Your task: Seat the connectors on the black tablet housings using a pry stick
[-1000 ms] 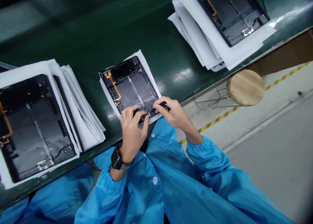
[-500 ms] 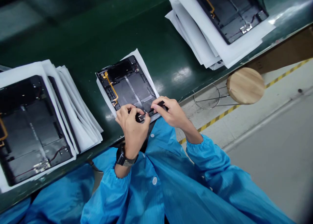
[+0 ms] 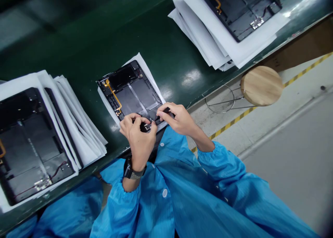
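The left hand [image 3: 139,132] pinched a small circuit board [image 3: 146,127] at the near end of an opened tablet [image 3: 146,90], on white sheeting [image 3: 141,63] atop the worktop [image 3: 91,47]. The right hand [image 3: 179,119] grasped a black piece [image 3: 167,110] just beside it.

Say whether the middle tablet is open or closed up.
Open: the middle tablet lies with its inside uncovered, an orange ribbon cable and a pale strip in plain view.

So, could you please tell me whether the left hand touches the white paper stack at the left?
Apart. The head view shows green tabletop between the left hand and the nearest edge of the paper stack.
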`<state>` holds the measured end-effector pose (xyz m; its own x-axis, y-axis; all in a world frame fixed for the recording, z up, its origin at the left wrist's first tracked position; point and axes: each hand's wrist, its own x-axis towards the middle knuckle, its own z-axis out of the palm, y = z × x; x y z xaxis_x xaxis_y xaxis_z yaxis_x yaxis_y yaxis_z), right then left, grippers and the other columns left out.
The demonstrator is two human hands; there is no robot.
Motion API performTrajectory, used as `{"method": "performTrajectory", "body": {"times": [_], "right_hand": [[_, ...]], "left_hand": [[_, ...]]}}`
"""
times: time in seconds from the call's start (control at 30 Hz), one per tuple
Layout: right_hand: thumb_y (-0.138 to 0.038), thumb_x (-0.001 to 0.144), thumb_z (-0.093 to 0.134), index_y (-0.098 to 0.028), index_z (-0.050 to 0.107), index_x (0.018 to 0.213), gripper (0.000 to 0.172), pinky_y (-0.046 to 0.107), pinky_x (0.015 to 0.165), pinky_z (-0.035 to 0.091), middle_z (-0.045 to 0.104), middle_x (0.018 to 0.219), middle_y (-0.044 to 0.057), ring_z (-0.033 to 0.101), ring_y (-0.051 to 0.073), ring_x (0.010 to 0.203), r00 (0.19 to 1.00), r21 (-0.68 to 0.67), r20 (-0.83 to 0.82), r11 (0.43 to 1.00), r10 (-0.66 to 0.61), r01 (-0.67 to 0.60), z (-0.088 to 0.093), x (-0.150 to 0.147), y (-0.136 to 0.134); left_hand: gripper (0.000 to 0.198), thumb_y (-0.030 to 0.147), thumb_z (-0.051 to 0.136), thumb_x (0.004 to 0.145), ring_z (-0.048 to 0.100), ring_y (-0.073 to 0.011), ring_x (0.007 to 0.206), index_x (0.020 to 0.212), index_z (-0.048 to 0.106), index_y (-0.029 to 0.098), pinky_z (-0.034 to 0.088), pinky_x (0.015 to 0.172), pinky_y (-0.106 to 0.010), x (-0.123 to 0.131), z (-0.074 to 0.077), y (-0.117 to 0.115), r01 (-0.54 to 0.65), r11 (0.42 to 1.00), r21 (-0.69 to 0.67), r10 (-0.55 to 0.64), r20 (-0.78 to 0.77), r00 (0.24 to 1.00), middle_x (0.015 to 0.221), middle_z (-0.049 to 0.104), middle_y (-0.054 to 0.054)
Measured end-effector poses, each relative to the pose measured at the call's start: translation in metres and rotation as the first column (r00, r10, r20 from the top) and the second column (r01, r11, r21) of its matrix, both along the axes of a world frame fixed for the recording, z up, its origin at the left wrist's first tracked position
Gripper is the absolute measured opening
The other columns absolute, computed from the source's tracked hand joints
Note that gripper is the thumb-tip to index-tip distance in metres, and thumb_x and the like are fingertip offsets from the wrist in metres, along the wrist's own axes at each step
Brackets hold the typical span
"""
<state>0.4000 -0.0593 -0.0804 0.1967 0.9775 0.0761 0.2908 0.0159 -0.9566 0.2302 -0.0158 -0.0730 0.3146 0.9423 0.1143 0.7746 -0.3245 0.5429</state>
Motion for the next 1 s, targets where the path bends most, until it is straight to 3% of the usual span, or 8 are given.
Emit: {"method": "performTrajectory", "body": {"times": [0.2, 0.47, 0.63, 1.0], "right_hand": [[-0.028, 0.101, 0.06, -0.021, 0.067, 0.089, 0.016, 0.027, 0.068, 0.045, 0.071, 0.077, -0.001, 0.064, 0.014, 0.071, 0.999, -0.033, -0.038, 0.999, -0.015, 0.013, 0.0032, -0.0009, 0.0013], [-0.029, 0.102, 0.058, -0.021, 0.066, 0.089, 0.017, 0.03, 0.073, 0.045, 0.071, 0.079, 0.0, 0.061, 0.015, 0.074, 0.999, -0.029, 0.049, 1.0, -0.001, 0.002, 0.0012, -0.0007, 0.0016], [-0.031, 0.103, 0.057, -0.021, 0.066, 0.09, 0.018, 0.029, 0.07, 0.045, 0.07, 0.078, 0.0, 0.061, 0.014, 0.071, 1.0, -0.051, -0.005, 0.999, -0.016, 0.016, 0.0019, -0.0018, 0.0016], [-0.028, 0.103, 0.058, -0.021, 0.065, 0.089, 0.018, 0.029, 0.072, 0.044, 0.068, 0.079, -0.001, 0.06, 0.014, 0.072, 0.999, -0.017, 0.021, 0.999, -0.038, 0.039, 0.0056, -0.0028, 0.0017]], "left_hand": [[0.013, 0.027, 0.076, 0.082, 0.054, -0.0326, 0.115, 0.082, 0.064, 0.023, 0.04, 0.099, -0.049, 0.0011, 0.002, 0.0014, -0.007, 1.0, -0.029, 0.007, -0.003, 1.0, 0.107, 0.059, -0.006], [0.018, 0.029, 0.075, 0.084, 0.055, -0.0334, 0.115, 0.087, 0.058, 0.024, 0.042, 0.099, -0.049, -0.0022, -0.0009, -0.0003, 0.005, 1.0, 0.008, -0.005, 0.002, 1.0, 0.108, 0.06, -0.007], [0.017, 0.029, 0.072, 0.089, 0.056, -0.0333, 0.117, 0.094, 0.057, 0.024, 0.041, 0.1, -0.049, -0.0045, -0.0017, -0.0017, 0.042, 0.999, 0.028, -0.043, 0.014, 0.999, 0.113, 0.061, -0.009], [0.006, 0.027, 0.068, 0.093, 0.052, -0.0333, 0.121, 0.097, 0.07, 0.024, 0.039, 0.101, -0.051, -0.0046, -0.0007, -0.002, 0.093, 0.995, 0.02, -0.093, -0.005, 0.996, 0.12, 0.057, -0.011]]}}
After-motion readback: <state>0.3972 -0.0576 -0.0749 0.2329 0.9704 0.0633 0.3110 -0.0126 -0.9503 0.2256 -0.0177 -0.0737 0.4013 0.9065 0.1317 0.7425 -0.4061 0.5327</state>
